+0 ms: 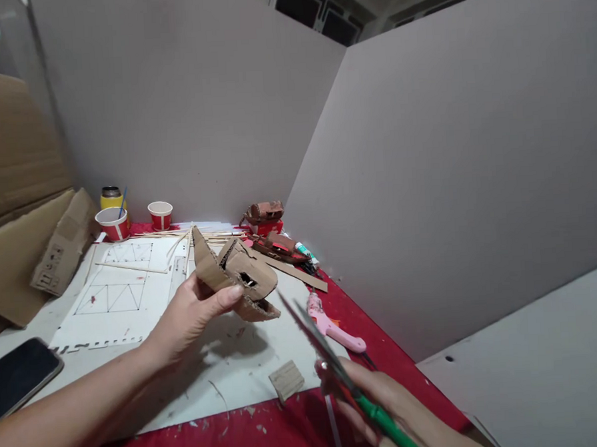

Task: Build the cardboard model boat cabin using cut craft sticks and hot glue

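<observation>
My left hand [198, 312] grips a small cardboard model [253, 269] shaped like a boat, with a pointed end and a square hole in its side. The thumb presses on its near side, and the model is held up above the white board [187, 396]. In my right hand [382, 399] is a pair of scissors [336, 365] with green on the handles. Their blades are slightly parted and point up and left, close to the model's right end. A small square of cardboard [287, 379] lies below, between the hands.
A pink glue gun [337, 328] lies right of the model. Behind are thin wooden sticks [219, 235], brown models [265, 212], red paper cups [161, 216] and a yellow bottle [111, 193]. A truss drawing [115, 293], phone [23, 374] and cardboard boxes [14, 145] are at left.
</observation>
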Demonstrator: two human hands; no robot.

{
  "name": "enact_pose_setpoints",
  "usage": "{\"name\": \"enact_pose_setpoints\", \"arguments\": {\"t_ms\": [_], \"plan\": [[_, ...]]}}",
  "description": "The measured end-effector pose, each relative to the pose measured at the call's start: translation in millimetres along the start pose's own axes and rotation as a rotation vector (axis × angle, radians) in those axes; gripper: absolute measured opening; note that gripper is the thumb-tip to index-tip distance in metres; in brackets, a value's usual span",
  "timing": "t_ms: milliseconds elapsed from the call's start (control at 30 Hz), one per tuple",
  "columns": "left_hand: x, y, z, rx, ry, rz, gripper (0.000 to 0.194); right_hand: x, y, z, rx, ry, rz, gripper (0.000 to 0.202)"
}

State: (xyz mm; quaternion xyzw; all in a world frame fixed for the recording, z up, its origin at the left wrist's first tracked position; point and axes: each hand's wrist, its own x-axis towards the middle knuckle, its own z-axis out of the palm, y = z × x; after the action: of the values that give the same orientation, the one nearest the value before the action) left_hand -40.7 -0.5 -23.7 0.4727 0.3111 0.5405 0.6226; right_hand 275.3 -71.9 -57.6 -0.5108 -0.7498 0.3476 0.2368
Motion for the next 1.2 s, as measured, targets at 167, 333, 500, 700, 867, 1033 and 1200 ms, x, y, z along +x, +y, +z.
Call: {"name": "enact_pose_setpoints", "arguments": {"t_ms": [167,333,500,700,867,1033,1200], "plan": [[0,-3,-2.2,0.067,0.041,0.018,0.055,2,-28,-6,-0.213,-0.06,0.065,0.062],[0,-4,-2.4,0.121,0.057,0.052,0.057,18,-69,-7,-0.331,-0.091,0.071,0.05],[0,-4,-1.6,0.157,0.09,0.036,0.057,29,-89,-3,-0.305,-0.152,-0.036,0.043],[-1,-7,-0.9,0.131,0.088,0.007,0.063,35,-83,4,-0.151,-0.108,-0.062,0.042],[-2,-9,-0.3,0.104,0.073,-0.008,0.062,37,-75,0,-0.098,-0.183,-0.047,0.037],[-1,-10,-0.2,0.087,0.045,-0.013,0.06,35,-63,0,0.008,-0.304,0.02,0.035],[-2,-9,0.5,0.092,0.031,-0.008,0.057,32,-59,1,0.038,-0.294,0.008,0.035]]}}
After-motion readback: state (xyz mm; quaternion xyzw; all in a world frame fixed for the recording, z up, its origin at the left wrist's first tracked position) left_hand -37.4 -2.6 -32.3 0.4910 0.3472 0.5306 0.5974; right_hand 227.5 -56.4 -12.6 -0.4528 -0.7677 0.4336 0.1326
